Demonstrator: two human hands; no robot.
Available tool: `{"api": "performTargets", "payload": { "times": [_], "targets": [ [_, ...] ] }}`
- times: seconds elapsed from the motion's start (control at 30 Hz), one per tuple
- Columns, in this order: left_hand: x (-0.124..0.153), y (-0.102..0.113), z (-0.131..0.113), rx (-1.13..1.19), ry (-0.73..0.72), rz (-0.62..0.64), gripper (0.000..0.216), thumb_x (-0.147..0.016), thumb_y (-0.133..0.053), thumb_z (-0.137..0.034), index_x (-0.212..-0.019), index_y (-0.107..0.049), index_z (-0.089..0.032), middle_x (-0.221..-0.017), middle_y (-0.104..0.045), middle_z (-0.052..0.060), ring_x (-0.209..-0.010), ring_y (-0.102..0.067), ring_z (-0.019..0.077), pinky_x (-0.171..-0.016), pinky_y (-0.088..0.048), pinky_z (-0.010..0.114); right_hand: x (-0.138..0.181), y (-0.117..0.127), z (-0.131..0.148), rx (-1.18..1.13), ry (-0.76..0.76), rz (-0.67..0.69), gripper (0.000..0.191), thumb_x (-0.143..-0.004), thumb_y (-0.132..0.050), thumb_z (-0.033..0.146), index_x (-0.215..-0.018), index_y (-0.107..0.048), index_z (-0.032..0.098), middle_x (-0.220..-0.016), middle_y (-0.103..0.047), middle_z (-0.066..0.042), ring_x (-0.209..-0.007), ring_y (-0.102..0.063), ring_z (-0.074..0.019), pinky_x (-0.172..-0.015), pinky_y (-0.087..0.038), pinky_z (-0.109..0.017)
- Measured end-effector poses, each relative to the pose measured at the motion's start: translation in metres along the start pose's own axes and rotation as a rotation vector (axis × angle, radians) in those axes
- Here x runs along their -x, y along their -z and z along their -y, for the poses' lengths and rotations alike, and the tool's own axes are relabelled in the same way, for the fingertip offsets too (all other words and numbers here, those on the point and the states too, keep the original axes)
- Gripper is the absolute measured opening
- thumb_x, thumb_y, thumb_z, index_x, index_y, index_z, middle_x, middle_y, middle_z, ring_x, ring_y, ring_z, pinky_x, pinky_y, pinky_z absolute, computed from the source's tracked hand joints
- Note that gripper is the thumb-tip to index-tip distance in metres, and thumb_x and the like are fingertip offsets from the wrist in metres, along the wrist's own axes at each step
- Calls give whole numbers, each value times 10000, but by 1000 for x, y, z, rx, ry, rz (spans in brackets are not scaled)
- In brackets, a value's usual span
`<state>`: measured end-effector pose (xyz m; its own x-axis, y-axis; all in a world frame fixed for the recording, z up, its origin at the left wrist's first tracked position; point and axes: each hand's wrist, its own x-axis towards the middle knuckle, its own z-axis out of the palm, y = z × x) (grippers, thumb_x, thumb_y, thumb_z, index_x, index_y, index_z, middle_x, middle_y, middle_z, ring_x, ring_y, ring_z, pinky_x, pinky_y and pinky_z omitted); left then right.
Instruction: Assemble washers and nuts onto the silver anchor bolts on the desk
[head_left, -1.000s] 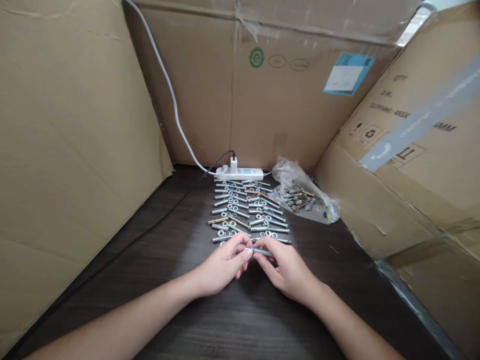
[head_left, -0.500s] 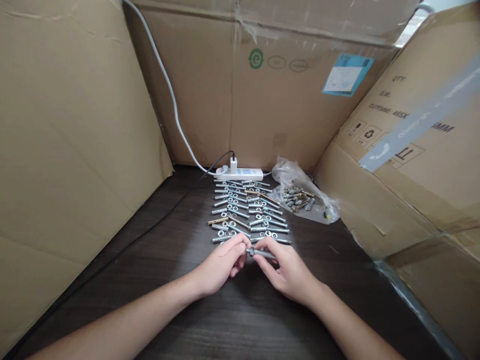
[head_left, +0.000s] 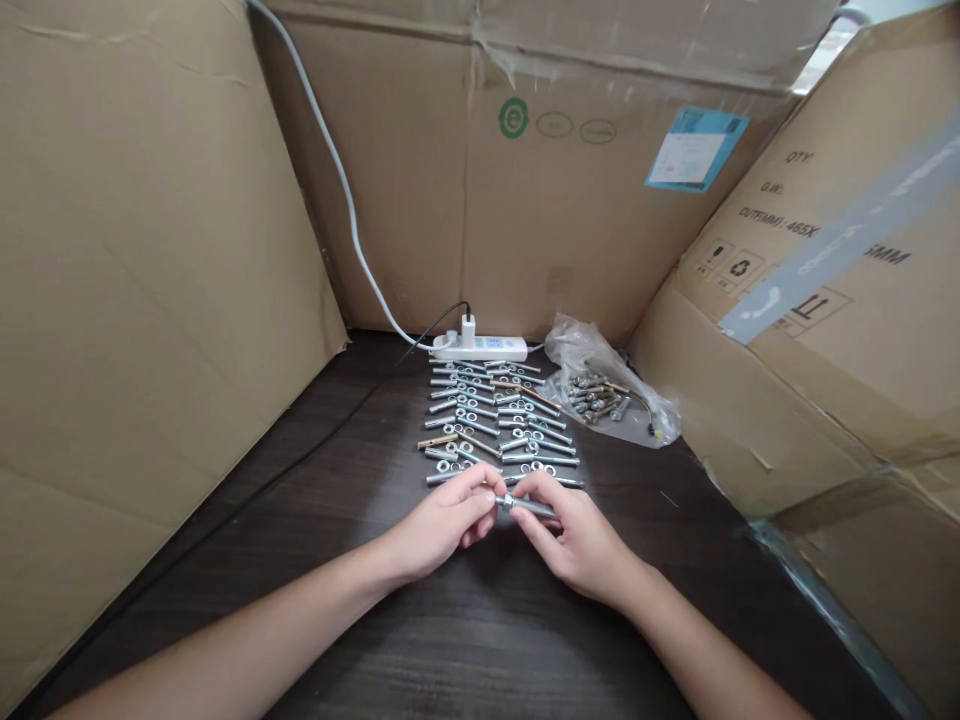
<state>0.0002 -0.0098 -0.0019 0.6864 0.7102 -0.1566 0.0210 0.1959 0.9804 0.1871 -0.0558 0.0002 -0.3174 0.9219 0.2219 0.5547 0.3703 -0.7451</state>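
both hands are up close together just this side of the laid-out hardware, imo the spot where stuff gets fumbled; L hand [head_left: 454, 510] has thumb + fingertips pinched narrow on the thin end of a metal bolt [head_left: 534, 508], R hand [head_left: 574, 525] grips the thicker shank, fingers curled round it; bolt lies roughly level between them, w/ a hex nut [head_left: 509, 501] showing in the gap; can't tell how far the nut is threaded on, or what's under the fingers.

main risk afaict: L fingers cover the thin end, so if the nut's only just on, a careless twist or tug could pop it off; same if R grip goes slack, bolt tips + drops on the dark table [head_left: 465, 650]; nearest rods [head_left: 540, 461] are right behind the knuckles, so a small nudge fwd prob knocks that row crooked; loose washers [head_left: 550, 470] lie flat but look light, so they'd scatter 1st & could get mixed btwn sets; the plastic bag [head_left: 568, 340] at the R is floppy, w/ more bolts [head_left: 596, 398] inside, so a snagged sleeve or elbow might drag it; power strip [head_left: 511, 349] sits right behind the far rows, not much slack there either tbh.
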Motion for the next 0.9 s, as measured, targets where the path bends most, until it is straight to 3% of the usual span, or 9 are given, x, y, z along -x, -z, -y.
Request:
{"api": "performTargets", "payload": {
  "times": [0.33,0.57,0.67,0.9],
  "targets": [
    [-4,4,3,-8,30,92,425,-914,-380,-453,-671,-508,-129,-513,-396,-32,-476,-319,79,-488,-256,218,2,-1,-3,-12,6,-9,92,-910,-470,276,-952,-503,201,-710,-542,15,-543,-482,-89,-514,-427,-173],
    [-4,2,3,164,0,55,239,-838,-569,-383,-912,-464,-181,-651,-390,-59,-505,-315,56,-468,-227,172,1,-1,-3,-6,20,-35,88,-897,-487,269,-934,-519,196,-697,-549,19,-522,-459,-85,-503,-392,-181],
    [-4,1,1,145,-32,58,225,-844,-567,-365,-918,-480,-171,-680,-402,-50,-525,-333,55,-477,-240,174,1,-1,-3,-11,17,-30,93,-895,-486,271,-931,-527,195,-708,-565,12,-524,-471,-88,-501,-391,-184],
    [-3,3,2,86,47,35,287,-842,-552,-439,-887,-478,-165,-581,-408,-61,-500,-339,69,-486,-244,189,0,1,-1,1,16,-34,82,-896,-487,267,-922,-520,197,-680,-558,24,-520,-491,-86,-501,-409,-176]
  ]
}}
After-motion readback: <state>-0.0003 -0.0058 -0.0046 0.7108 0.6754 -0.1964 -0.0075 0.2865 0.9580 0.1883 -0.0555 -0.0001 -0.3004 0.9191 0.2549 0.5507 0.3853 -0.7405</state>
